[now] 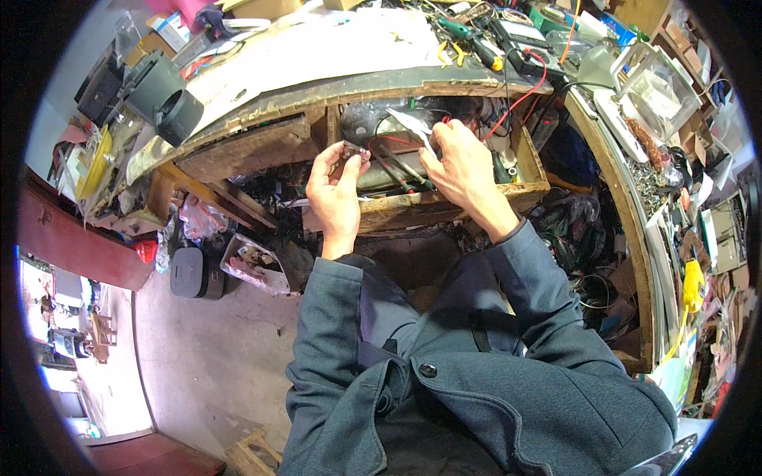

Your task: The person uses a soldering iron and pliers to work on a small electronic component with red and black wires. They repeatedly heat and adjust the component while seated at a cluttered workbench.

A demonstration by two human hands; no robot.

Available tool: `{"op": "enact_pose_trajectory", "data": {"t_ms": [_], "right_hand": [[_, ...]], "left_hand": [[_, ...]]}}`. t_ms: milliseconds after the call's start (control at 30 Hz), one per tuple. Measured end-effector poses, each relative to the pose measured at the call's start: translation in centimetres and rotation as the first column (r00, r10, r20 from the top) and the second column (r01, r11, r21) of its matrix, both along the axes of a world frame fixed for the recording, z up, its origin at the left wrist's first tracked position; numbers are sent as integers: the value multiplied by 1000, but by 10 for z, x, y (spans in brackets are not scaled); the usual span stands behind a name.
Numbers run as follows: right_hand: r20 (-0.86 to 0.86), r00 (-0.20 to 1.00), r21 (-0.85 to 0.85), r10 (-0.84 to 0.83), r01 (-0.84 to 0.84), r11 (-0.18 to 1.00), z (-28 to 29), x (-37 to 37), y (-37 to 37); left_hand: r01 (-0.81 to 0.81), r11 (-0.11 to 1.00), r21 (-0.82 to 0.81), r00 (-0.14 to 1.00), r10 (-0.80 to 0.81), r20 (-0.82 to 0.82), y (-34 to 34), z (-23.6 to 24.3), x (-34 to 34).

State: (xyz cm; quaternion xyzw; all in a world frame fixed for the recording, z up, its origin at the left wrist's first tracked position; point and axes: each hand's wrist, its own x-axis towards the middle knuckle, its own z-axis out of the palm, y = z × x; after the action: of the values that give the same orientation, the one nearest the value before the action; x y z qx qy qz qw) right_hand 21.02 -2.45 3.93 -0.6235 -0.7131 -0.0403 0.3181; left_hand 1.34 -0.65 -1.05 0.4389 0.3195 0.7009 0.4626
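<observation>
Over an open wooden drawer [460, 208], both hands are raised a short way apart. Between thumb and fingers, my left hand [336, 189] pinches a small, shiny, brownish part [355, 151], too small to name. My right hand [463, 165] is closed on a slim pointed tool [409, 125], whitish and bright, its tip toward the upper left. Glare hides what kind of tool it is. Below the hands, dark long-handled tools [390, 165] and a red wire lie in the drawer.
A worn workbench [294, 47] curves along the far side, with a green-handled screwdriver [454, 28] and yellow-handled pliers [451, 54] on it. Clutter covers the right-hand bench, including a clear plastic box [657, 89]. A white bin [254, 263] and a dark case [190, 274] stand on the floor at left.
</observation>
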Motion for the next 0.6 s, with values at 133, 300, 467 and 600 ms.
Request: {"op": "enact_pose_trajectory", "data": {"t_ms": [133,300,467,600], "right_hand": [[-17,1000,6,-1,1,1000,8,1,4],[-1,1000,11,-14,14,1000,17,5,12],[98,995,74,-25,17,997,38,10,31],[157,988,86,-8,-6,996,58,11,42]], "left_hand": [[31,999,-18,998,-30,63,1,-2,-1],[17,999,-39,999,-15,50,0,-1,0],[31,999,-38,998,-29,51,0,-1,0],[37,999,-22,997,-35,68,0,-4,-3]]}}
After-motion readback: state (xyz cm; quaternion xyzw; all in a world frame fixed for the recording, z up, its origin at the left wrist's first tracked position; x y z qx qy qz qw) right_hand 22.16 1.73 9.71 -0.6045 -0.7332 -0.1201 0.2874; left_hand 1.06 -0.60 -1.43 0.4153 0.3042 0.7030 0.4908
